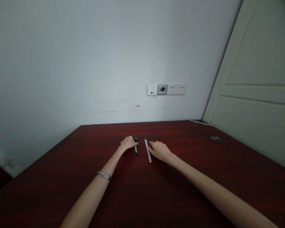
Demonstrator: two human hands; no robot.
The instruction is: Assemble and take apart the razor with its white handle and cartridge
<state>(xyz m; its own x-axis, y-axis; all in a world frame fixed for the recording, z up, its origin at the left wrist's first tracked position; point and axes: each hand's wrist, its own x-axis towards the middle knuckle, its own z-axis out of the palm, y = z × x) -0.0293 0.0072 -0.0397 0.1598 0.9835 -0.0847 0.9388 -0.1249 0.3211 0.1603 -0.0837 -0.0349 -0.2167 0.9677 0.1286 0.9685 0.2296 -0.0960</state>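
Both my arms stretch out over a dark red wooden table (142, 190). My left hand (128, 143) lies with curled fingers, its fingertips against a small dark object (135, 146) with a greenish end. My right hand (159, 150) rests palm down, fingers together, its fingertips touching a thin white stick-like object (147, 150) that lies lengthwise on the table. The two objects lie side by side, a few centimetres apart. A silver bracelet (104, 175) sits on my left forearm.
A white wall rises behind the table, with a row of sockets (166, 89). A white door (256, 85) stands at the right. A small dark item (217, 139) lies near the table's right edge, and a pale strip (200, 122) at the far right corner.
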